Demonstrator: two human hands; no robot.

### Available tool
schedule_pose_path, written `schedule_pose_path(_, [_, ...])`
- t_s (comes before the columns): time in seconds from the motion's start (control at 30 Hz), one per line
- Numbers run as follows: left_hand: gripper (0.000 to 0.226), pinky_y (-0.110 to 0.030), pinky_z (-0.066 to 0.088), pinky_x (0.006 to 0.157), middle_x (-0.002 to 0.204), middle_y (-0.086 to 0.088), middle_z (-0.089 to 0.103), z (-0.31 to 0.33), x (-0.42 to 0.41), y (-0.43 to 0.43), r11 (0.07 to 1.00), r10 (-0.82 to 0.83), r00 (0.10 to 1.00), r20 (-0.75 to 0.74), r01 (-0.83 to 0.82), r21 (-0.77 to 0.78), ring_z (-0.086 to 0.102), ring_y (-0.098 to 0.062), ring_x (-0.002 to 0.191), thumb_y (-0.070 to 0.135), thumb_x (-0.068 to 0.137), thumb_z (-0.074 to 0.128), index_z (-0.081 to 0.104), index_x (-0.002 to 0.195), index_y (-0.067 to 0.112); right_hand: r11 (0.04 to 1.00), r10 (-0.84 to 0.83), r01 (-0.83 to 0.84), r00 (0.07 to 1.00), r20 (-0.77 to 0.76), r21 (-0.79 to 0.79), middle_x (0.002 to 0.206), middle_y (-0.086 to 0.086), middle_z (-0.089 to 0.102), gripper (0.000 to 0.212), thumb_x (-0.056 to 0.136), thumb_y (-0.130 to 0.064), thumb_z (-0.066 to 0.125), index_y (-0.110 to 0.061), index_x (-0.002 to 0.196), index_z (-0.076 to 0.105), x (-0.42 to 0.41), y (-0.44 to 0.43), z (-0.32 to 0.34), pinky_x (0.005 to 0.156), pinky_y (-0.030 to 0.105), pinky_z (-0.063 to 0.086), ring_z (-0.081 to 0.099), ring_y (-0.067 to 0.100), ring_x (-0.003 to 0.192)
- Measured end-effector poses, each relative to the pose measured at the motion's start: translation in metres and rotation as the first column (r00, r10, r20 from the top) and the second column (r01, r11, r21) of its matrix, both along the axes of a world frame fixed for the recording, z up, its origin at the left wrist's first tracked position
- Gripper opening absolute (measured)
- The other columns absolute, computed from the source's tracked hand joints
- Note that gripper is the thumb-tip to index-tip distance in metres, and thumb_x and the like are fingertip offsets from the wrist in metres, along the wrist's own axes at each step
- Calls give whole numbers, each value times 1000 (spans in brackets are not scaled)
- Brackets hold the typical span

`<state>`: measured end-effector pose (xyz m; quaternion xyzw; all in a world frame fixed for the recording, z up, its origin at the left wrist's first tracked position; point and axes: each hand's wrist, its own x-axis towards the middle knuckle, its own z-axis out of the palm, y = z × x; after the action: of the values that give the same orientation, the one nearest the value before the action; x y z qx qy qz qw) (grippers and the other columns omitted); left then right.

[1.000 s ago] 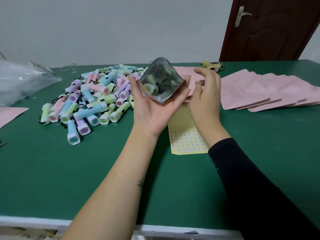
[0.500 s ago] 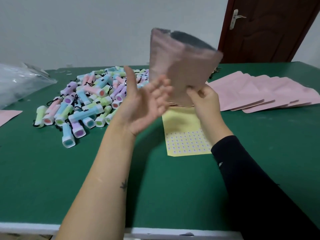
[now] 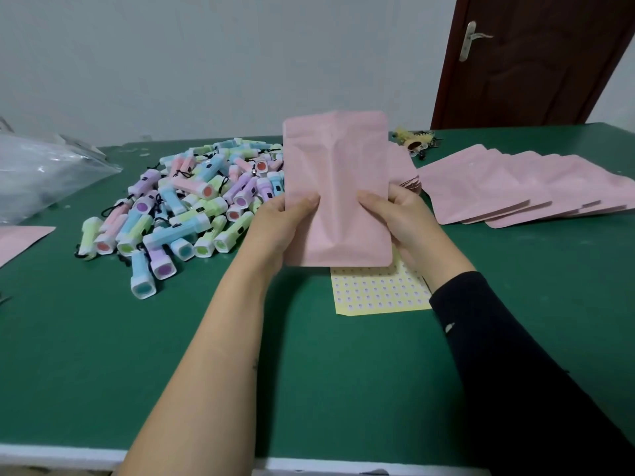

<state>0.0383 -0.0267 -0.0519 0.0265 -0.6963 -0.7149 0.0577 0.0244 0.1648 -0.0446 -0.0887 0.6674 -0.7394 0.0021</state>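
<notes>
A pink pouch (image 3: 336,173) stands upright in the air over the green table (image 3: 103,355), its middle bulging. My left hand (image 3: 278,228) grips its lower left edge, thumb on the front. My right hand (image 3: 402,221) grips the lower right edge the same way. A heap of pastel toy flashlights (image 3: 192,207) lies on the table to the left of the pouch. What is inside the pouch is hidden.
A yellow sticker sheet (image 3: 378,293) lies under my hands. Several flat pink pouches (image 3: 498,190) fan out at the right. A clear plastic bag (image 3: 44,173) sits far left, another pink pouch (image 3: 17,238) at the left edge. A brown door (image 3: 532,60) stands behind.
A second ago my left hand held the pouch with its open mouth toward me. My right hand then lifted it upright, and now both hands hold it by its lower sides.
</notes>
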Motion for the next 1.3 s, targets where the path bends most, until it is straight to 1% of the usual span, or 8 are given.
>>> schedule_pose_path(0.13, [38, -30, 58, 72, 98, -2, 77, 5, 3, 1, 995, -73, 997, 17, 71, 72, 74, -20, 88, 33, 71, 82, 71, 103, 16, 999, 32, -31, 998, 53, -28, 97, 0, 76, 14, 83, -21, 76, -17, 96, 72, 1, -3, 1, 81, 35, 58, 73, 18, 91])
schedule_pose_path(0.33, [44, -30, 57, 74, 98, -4, 77, 7, 6, -1, 988, -93, 995, 45, 86, 130, 74, -21, 88, 31, 67, 82, 70, 105, 12, 999, 43, -44, 997, 71, 12, 93, 0, 77, 21, 79, -23, 79, -12, 96, 73, 4, -5, 1, 75, 30, 58, 73, 16, 87])
schedule_pose_path(0.57, [35, -29, 56, 71, 99, -5, 77, 6, 6, 0, 995, -86, 991, 100, 79, 68, 74, -22, 86, 25, 80, 79, 71, 110, 10, 999, 45, -43, 992, 117, -15, 96, 0, 76, 30, 78, -28, 80, -12, 102, 72, 7, -8, -1, 79, 31, 58, 73, 17, 90])
schedule_pose_path(0.77, [46, -30, 58, 79, 103, 0, 76, 7, 8, 2, 991, -118, 989, 94, 112, 69, 73, -20, 93, 37, 69, 82, 71, 110, 18, 996, 83, -87, 983, 163, 15, 94, 1, 77, 28, 78, -27, 79, -13, 101, 74, 9, -13, 0, 73, 30, 58, 74, 18, 87])
schedule_pose_path(0.9, [45, -25, 58, 68, 98, 0, 77, 9, 9, 4, 993, -110, 989, 102, 105, 52, 74, -18, 87, 38, 66, 82, 72, 105, 19, 997, 74, -70, 976, 204, -25, 95, 5, 76, 23, 78, -21, 77, -11, 99, 75, 11, -16, 2, 87, 40, 57, 74, 23, 89])
schedule_pose_path(1.03, [48, -32, 59, 77, 97, -2, 77, 8, 10, 9, 996, -85, 992, 96, 83, 25, 75, -21, 88, 39, 66, 84, 73, 107, 18, 999, 36, -28, 972, 234, -40, 96, 9, 76, 25, 77, -16, 76, -6, 99, 75, 9, -17, 3, 99, 46, 51, 72, 26, 96])
schedule_pose_path(1.13, [40, -32, 59, 71, 91, -3, 77, 7, 10, 10, 1000, -28, 994, 104, 27, 15, 75, -22, 81, 32, 66, 84, 75, 101, 15, 998, 30, -12, 963, 266, -68, 97, 13, 75, 27, 75, -12, 75, -4, 101, 75, 10, -22, 1, 97, 50, 51, 71, 31, 96])
schedule_pose_path(1.3, [35, -37, 59, 76, 89, -7, 77, 6, 8, 12, 999, 30, 997, 76, -33, 37, 75, -26, 79, 22, 66, 85, 75, 98, 12, 993, 57, -24, 955, 292, -113, 96, 13, 75, 24, 77, -9, 73, -5, 100, 74, 9, -27, 0, 90, 51, 55, 73, 32, 90])
